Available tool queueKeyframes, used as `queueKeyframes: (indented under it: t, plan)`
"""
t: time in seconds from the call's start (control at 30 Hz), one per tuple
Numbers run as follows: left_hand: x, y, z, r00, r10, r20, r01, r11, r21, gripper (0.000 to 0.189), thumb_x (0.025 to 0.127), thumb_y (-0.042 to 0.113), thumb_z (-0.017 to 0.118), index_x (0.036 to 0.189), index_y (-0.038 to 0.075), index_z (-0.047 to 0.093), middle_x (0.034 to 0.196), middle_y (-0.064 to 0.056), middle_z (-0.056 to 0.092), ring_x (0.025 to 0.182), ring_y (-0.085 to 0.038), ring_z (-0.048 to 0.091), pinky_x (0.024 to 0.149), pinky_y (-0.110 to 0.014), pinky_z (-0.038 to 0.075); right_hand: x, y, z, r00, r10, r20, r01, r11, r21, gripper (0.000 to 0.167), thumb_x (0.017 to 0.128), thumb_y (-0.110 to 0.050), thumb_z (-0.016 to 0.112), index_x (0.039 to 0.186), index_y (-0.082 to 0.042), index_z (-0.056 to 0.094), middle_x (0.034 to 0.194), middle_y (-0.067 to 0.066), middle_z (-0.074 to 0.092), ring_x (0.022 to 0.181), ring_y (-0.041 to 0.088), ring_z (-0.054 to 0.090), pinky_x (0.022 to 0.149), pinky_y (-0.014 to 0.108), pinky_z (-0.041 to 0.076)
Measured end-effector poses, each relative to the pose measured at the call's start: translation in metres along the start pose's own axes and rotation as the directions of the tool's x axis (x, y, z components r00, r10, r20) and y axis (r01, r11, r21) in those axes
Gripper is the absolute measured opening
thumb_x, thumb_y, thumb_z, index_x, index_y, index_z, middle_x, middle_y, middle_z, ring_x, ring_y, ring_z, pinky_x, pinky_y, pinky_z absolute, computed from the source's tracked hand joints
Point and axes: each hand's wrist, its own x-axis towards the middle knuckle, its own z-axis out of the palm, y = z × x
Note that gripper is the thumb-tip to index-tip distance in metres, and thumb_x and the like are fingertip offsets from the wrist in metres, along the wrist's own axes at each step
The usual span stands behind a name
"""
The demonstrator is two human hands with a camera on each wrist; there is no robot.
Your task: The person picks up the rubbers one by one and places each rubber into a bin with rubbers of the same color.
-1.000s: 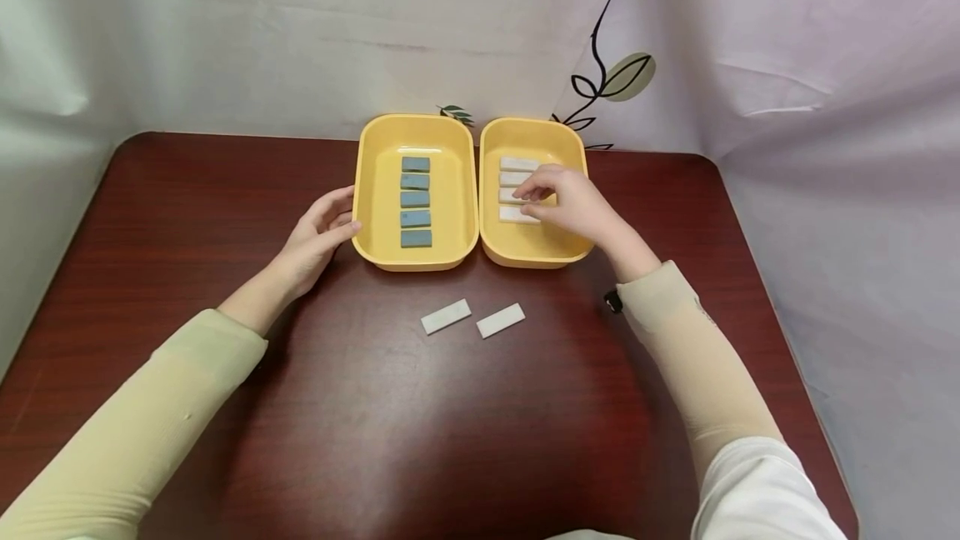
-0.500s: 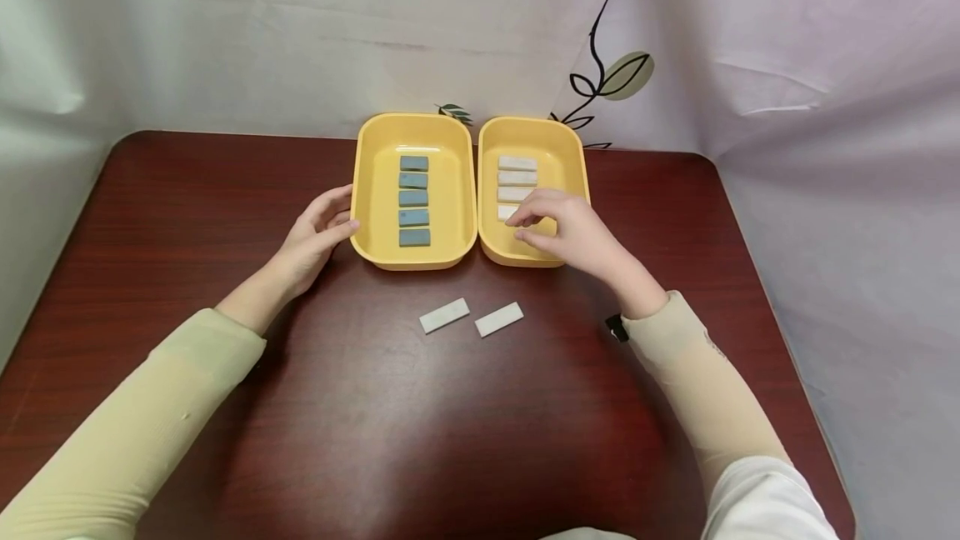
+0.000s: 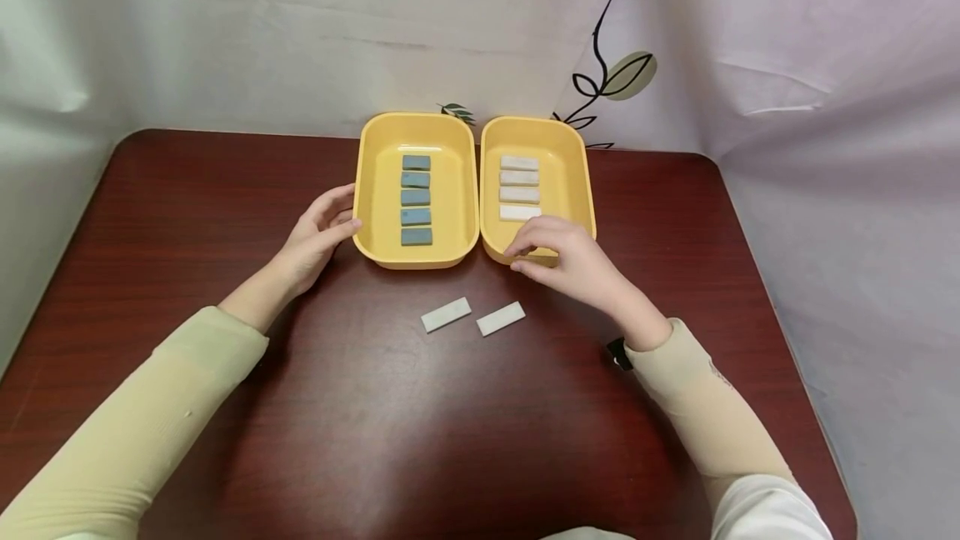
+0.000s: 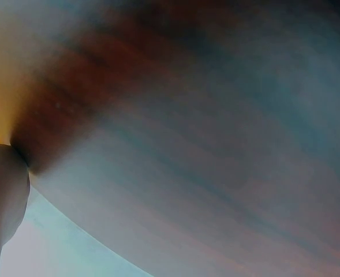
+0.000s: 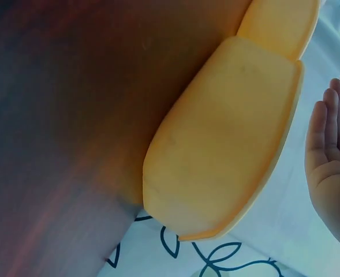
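My left hand (image 3: 311, 244) touches the outer left side of the left yellow tray (image 3: 363, 190), its thumb near the rim. Several small blue-grey rectangular blocks (image 3: 416, 197) lie in a column inside that tray. Over the front edge of the right yellow tray (image 3: 573, 182) hovers my right hand (image 3: 573, 265), fingers loosely bent and holding nothing. The right wrist view shows the right hand (image 5: 334, 156) beyond the tray wall (image 5: 221, 133). Several white rectangular blocks (image 3: 520, 178) are stacked in a column in the right tray. In front of the trays lie two white blocks (image 3: 446, 315) on the table.
The trays stand side by side near the back edge of the dark red wooden table (image 3: 375, 440). A pale curtain (image 3: 487, 32) with leaf prints hangs right behind them. The left wrist view is mostly blurred, with a fingertip (image 4: 5, 190) at its left edge.
My right hand has drawn back toward me from over the white blocks to the tray's front edge, uncovering them. The left hand and the two loose white blocks stay put.
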Motion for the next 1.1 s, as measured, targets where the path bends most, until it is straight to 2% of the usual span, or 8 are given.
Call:
queueKeyframes:
  t: [0.27,0.5,0.77,1.1]
  plan:
    - [0.001,0.000,-0.001,1.000,-0.004,0.006,0.004,1.000,0.012,0.058,0.108,0.004,0.057,0.162,0.007,0.036,0.143,0.005,0.053,0.127,-0.010,0.054,0.103,-0.015,0.046,-0.008,-0.001,0.008,0.998,-0.033,0.052,0.033,0.999,-0.013,0.017,0.087,0.001,0.085,0.102,-0.008,0.081,0.098,0.001,0.076,0.096,0.018,0.068,0.089,0.033,0.053]
    - [0.003,0.002,-0.001,1.000,-0.009,0.005,0.008,1.000,0.022,0.058,0.108,0.005,0.058,0.162,0.008,0.037,0.144,0.007,0.051,0.127,-0.009,0.054,0.103,-0.015,0.046,-0.012,-0.003,0.014,0.995,-0.003,0.103,0.008,0.999,-0.048,0.016,0.089,-0.003,0.084,0.104,-0.008,0.081,0.101,0.001,0.076,0.099,0.018,0.068,0.093,0.037,0.054]
    - [0.002,0.003,0.000,1.000,-0.008,0.003,0.008,1.000,0.010,0.058,0.108,0.004,0.058,0.162,0.008,0.037,0.144,0.006,0.052,0.128,-0.009,0.054,0.103,-0.015,0.046,-0.015,-0.006,0.020,0.992,-0.007,0.130,0.012,0.999,-0.036,0.015,0.089,-0.003,0.084,0.103,-0.009,0.080,0.101,0.000,0.076,0.098,0.017,0.068,0.092,0.036,0.054]
    - [0.001,0.001,0.000,1.000,-0.010,-0.002,0.010,1.000,0.010,0.059,0.107,0.004,0.058,0.162,0.007,0.036,0.144,0.006,0.052,0.127,-0.010,0.054,0.103,-0.015,0.046,-0.015,-0.010,0.029,0.970,0.005,0.242,0.010,0.998,-0.060,0.016,0.090,-0.005,0.084,0.104,-0.010,0.080,0.104,-0.001,0.076,0.097,0.015,0.067,0.090,0.034,0.054]
